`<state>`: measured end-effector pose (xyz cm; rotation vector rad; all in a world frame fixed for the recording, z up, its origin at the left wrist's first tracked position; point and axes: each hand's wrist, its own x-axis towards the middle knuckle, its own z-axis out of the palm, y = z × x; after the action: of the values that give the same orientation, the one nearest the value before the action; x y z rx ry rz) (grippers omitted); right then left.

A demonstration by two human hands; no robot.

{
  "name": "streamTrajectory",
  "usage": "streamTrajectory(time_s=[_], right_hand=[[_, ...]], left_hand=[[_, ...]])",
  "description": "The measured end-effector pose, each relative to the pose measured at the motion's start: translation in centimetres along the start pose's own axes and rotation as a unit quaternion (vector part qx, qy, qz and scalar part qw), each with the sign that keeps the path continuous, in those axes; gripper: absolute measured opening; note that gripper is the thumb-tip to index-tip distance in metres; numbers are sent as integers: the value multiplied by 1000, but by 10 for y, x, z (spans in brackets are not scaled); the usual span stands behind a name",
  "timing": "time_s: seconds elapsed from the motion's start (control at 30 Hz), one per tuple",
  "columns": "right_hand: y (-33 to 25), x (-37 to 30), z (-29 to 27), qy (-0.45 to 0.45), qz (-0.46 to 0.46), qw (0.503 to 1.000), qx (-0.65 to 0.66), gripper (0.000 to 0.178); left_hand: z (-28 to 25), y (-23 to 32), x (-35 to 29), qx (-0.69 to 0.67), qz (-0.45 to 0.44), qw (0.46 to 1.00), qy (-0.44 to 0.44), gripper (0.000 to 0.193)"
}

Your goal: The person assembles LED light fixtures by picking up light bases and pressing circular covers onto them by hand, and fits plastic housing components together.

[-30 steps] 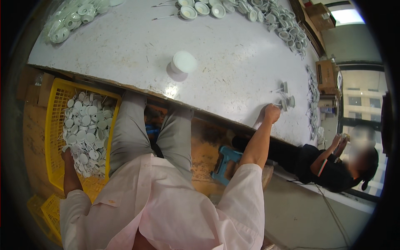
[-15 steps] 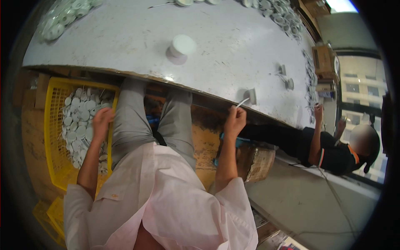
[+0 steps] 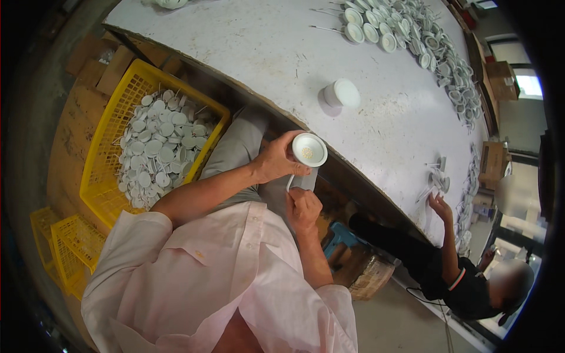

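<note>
My left hand [image 3: 279, 159] is closed round a round white LED downlight [image 3: 309, 149], held over my lap just off the table's near edge. Its cupped face is turned up, with a ring of small yellowish dots in the middle. A white cable [image 3: 289, 182] hangs below the lamp, and my right hand [image 3: 304, 207] pinches its lower end. On the table, beyond my hands, a short white cylinder [image 3: 344, 93] with a smooth round top stands by itself.
Left of my legs, a yellow basket [image 3: 97, 170] holds many white discs with cables. Downlights lie heaped [image 3: 406, 29] along the table's far side. At right a co-worker [image 3: 465, 279] reaches toward several lamps [image 3: 438, 176]. Smaller yellow baskets [image 3: 73, 241] and a taped carton [image 3: 372, 275] sit lower down.
My left hand has come from beside the yellow basket to the lamp. My right hand has drawn the lamp off the table edge by its cable. The view has turned and shifted.
</note>
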<state>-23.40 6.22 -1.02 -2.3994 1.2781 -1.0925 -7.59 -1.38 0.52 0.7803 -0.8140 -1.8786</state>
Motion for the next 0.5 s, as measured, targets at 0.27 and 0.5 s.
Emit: streamTrajectory(time_s=[0.27, 0.5], right_hand=[[0, 35, -1, -92, 7, 991, 95, 21], [81, 117, -23, 165, 364, 912, 91, 21]], left_hand=[[-9, 17, -17, 199, 106, 974, 35, 80], [-15, 22, -16, 207, 153, 962, 91, 73]])
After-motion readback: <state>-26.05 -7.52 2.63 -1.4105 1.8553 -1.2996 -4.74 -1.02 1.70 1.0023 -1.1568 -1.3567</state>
